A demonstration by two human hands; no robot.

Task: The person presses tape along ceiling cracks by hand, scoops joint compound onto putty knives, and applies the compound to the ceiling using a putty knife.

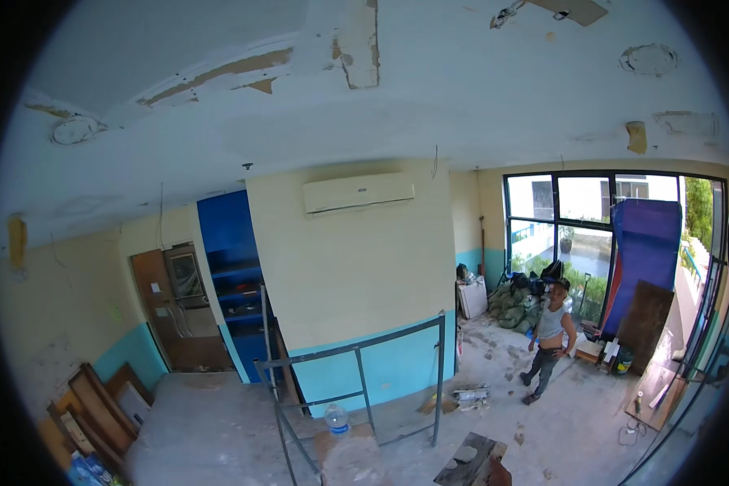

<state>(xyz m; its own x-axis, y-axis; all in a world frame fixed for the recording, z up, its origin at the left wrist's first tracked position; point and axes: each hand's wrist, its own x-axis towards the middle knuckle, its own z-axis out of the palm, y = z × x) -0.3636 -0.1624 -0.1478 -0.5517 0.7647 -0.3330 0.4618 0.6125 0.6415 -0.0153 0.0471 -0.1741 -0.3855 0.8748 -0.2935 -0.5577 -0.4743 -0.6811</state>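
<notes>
At the lower edge, right of the middle, a dark flat board (467, 460) carries pale round lumps that look like putty or plaster. A reddish-brown shape (496, 474) overlaps its near right corner. It may be part of my right hand, but too little shows to make out fingers or a grip. My left hand is out of the picture. Left of the board, a grey metal tube frame (358, 349) stands upright. A clear plastic water bottle (337, 419) with a blue label stands at its foot, near a dusty plank (350, 458).
Another person (552, 336) stands on the dusty floor (535, 437), right. Behind are piled sacks (514, 306) and tall windows (585, 235). Wooden panels (101, 405) lean at left. The patched ceiling (316, 113) hangs low overhead; an air conditioner (358, 193) is on the wall.
</notes>
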